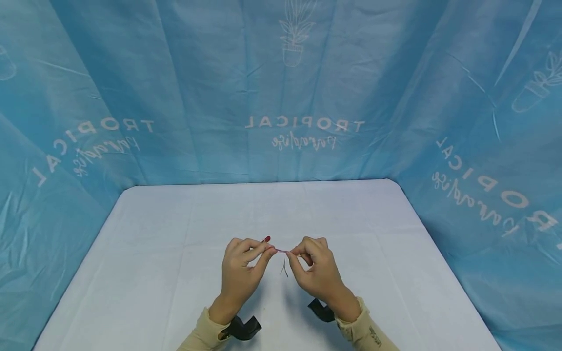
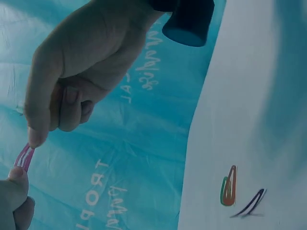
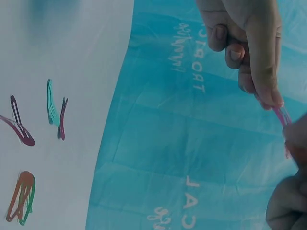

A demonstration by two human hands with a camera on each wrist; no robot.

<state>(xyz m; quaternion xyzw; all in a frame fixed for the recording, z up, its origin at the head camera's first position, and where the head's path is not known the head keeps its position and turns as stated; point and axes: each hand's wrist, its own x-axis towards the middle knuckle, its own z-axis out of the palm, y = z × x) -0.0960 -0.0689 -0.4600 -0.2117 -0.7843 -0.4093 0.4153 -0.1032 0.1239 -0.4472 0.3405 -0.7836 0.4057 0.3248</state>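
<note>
Both hands are raised over the white table and pinch a pink snap hair clip (image 2: 24,157) between them. My left hand (image 1: 240,270) grips one end with thumb and fingertips, and my right hand (image 1: 318,270) grips the other. Seen from the right wrist, the clip (image 3: 282,116) stretches from one set of fingertips to the other, its ends covered by them. Below and behind the hands lie more snap clips: an orange one (image 3: 26,182) overlapping a green one (image 3: 32,194), a dark purple one (image 3: 19,122) spread open, a teal one (image 3: 52,108) and a dark red one (image 3: 63,120).
A white cloth covers the table (image 1: 145,234). Blue printed curtains (image 1: 210,97) hang close along its back and both sides. Black straps (image 1: 245,328) are worn at the wrists. A red clip end (image 1: 266,239) shows just beyond the left fingertips.
</note>
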